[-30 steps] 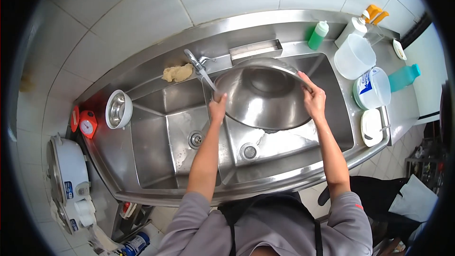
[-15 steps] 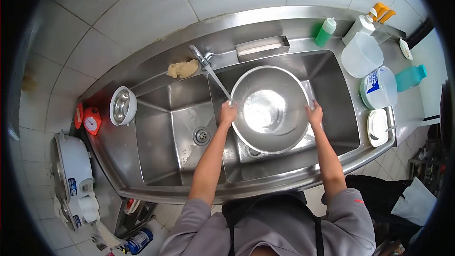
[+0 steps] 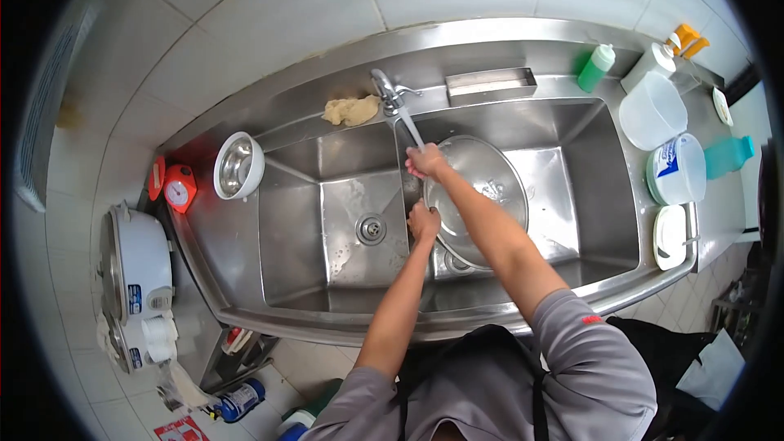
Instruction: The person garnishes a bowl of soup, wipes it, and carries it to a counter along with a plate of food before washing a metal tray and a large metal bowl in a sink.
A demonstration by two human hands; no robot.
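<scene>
A large round steel bowl [image 3: 490,196] rests tilted in the right sink basin [image 3: 604,188], with wet, shiny patches inside. My left hand [image 3: 423,220] is closed on its left rim. Just above it, my right hand [image 3: 426,162] is at the upper left of the bowl, its fingers curled. My own hand hides whether those fingers grip the rim. From the tap [image 3: 390,94], a stream of water [image 3: 412,129] runs down onto this right hand. My right forearm crosses over the bowl.
Left of the bowl lies the second basin [image 3: 331,229] with a drain. A beige cloth [image 3: 351,110] lies by the tap. A white-rimmed bowl [image 3: 239,165] and red scale [image 3: 180,189] stand left. A green bottle [image 3: 596,68] and plastic tubs [image 3: 653,111] stand right.
My right hand has left the bowl's right rim and moved to its upper left, under the water. My left hand has slid down the left rim. The bowl has tilted, and the view has shifted.
</scene>
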